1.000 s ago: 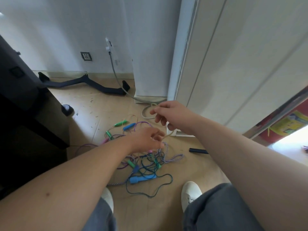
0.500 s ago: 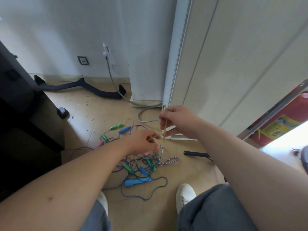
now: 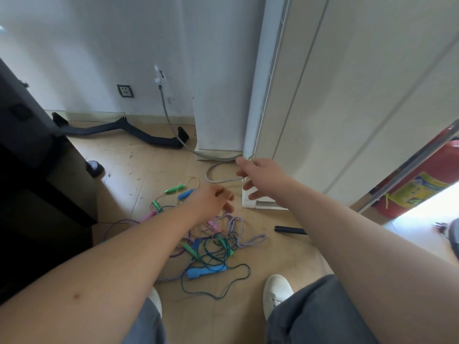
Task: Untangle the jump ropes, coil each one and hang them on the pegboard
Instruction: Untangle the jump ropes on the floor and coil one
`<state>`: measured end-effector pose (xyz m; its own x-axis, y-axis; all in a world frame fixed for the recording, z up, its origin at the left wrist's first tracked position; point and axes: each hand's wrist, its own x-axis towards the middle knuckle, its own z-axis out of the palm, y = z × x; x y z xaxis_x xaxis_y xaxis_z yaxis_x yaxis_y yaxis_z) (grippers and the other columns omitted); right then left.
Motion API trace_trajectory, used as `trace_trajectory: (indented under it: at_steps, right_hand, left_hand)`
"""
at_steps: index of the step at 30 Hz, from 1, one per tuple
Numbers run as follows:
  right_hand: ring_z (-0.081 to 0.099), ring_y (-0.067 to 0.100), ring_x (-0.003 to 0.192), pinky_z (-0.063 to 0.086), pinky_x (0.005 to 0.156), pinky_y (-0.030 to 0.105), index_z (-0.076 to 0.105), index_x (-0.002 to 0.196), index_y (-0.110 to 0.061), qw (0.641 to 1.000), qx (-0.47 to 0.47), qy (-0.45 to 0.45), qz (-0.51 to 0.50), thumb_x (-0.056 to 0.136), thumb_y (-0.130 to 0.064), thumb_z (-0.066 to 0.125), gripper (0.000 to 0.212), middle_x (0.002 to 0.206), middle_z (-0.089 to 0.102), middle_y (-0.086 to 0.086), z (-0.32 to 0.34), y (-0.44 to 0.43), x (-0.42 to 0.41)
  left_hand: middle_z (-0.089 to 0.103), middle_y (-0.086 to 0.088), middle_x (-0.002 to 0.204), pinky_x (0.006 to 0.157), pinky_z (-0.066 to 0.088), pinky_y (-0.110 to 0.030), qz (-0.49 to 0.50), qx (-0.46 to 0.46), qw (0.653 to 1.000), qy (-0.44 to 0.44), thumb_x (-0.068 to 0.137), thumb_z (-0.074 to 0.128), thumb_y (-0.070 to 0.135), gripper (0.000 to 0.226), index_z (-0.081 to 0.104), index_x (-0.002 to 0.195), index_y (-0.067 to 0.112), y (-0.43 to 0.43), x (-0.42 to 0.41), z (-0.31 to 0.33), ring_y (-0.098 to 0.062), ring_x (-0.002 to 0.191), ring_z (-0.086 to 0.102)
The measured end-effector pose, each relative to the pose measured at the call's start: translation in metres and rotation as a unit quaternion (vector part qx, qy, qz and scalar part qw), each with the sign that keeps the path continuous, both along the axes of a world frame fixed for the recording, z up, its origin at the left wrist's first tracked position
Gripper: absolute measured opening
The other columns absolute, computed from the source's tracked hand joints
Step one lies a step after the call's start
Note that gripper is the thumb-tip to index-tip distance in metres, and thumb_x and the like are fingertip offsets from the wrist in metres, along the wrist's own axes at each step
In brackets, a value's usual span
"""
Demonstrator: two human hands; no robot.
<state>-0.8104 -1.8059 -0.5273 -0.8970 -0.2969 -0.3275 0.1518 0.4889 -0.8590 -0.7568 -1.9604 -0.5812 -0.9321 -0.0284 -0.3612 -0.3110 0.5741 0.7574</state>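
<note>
A tangle of jump ropes point(image 3: 211, 247) lies on the tan floor in front of my feet. It includes a striped rope point(image 3: 249, 240), a dark teal rope, a purple rope point(image 3: 119, 223) and blue point(image 3: 206, 271) and green point(image 3: 191, 249) handles. My right hand point(image 3: 260, 175) is raised above the floor and grips a thin yellow jump rope point(image 3: 246, 180), which shows above and below its fingers. My left hand point(image 3: 213, 201) hovers just left of it with fingertips pinched together, apparently on the same thin strand. A yellow loop point(image 3: 192, 180) and two more handles point(image 3: 182, 191) lie behind the left hand.
A black cabinet point(image 3: 37, 157) stands at the left. A black curved bar point(image 3: 119, 131) and a grey cable point(image 3: 171, 130) lie by the wall. A white unit point(image 3: 218, 95) stands ahead, a black handle point(image 3: 289, 230) lies on the floor, and a red extinguisher point(image 3: 409, 192) is at the right.
My right hand has moved up and forward with the yellow rope, its fingers spreading looser. The left hand stays beside it above the tangle. The view has shifted slightly.
</note>
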Motion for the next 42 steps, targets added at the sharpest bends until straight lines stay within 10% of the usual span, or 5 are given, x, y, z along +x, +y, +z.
trace_trajectory:
  at_steps: [4,15,24,29,42]
  right_hand:
    - [0.065,0.022,0.083,0.059,0.076,0.043,0.069,0.102,-0.012,0.998,0.041,-0.045,0.029,0.1,-0.062,0.033,0.062,0.093,0.068,0.0,-0.005,-0.001,0.0]
    - [0.066,0.015,0.108,0.06,0.087,0.044,0.062,0.126,-0.024,0.973,0.043,-0.118,0.196,0.091,-0.005,0.048,0.042,0.118,0.07,-0.006,-0.018,-0.007,0.003]
    - [0.067,0.025,0.1,0.061,0.081,0.043,0.051,0.138,-0.025,0.963,0.147,-0.021,0.227,0.089,-0.042,0.068,0.054,0.125,0.06,0.002,-0.031,-0.014,0.013]
    - [0.07,0.027,0.092,0.062,0.075,0.043,0.073,0.104,-0.015,0.955,0.164,0.047,0.24,0.094,-0.032,0.06,0.024,0.098,0.073,0.01,-0.029,-0.022,0.015]
    - [0.062,0.023,0.06,0.059,0.072,0.045,0.057,0.09,-0.007,0.971,-0.236,-0.028,-0.025,0.093,0.006,0.046,0.018,0.072,0.066,0.009,0.004,-0.023,0.002]
  left_hand:
    - [0.077,0.004,0.078,0.059,0.046,-0.027,0.087,0.068,0.992,0.058,0.104,0.044,0.033,0.028,0.068,0.101,0.018,-0.001,-0.006,0.014,-0.012,0.058,0.052]
    - [0.07,0.0,0.07,0.048,0.038,-0.023,0.16,0.206,0.96,0.099,0.106,0.041,0.032,0.03,0.065,0.1,0.016,-0.007,-0.003,0.029,-0.009,0.051,0.046]
    - [0.076,-0.012,0.092,0.049,0.035,-0.021,0.194,0.313,0.928,0.065,0.106,0.04,0.031,0.028,0.061,0.106,0.012,-0.013,-0.001,0.036,-0.008,0.052,0.044]
    - [0.077,-0.006,0.094,0.047,0.036,-0.019,0.178,0.272,0.942,0.087,0.106,0.041,0.035,0.031,0.063,0.108,0.013,-0.013,-0.002,0.035,-0.008,0.054,0.045]
    - [0.077,0.002,0.097,0.053,0.037,-0.021,-0.014,0.109,0.994,-0.022,0.094,0.05,0.016,0.021,0.067,0.106,0.017,-0.018,0.008,0.031,-0.008,0.064,0.049]
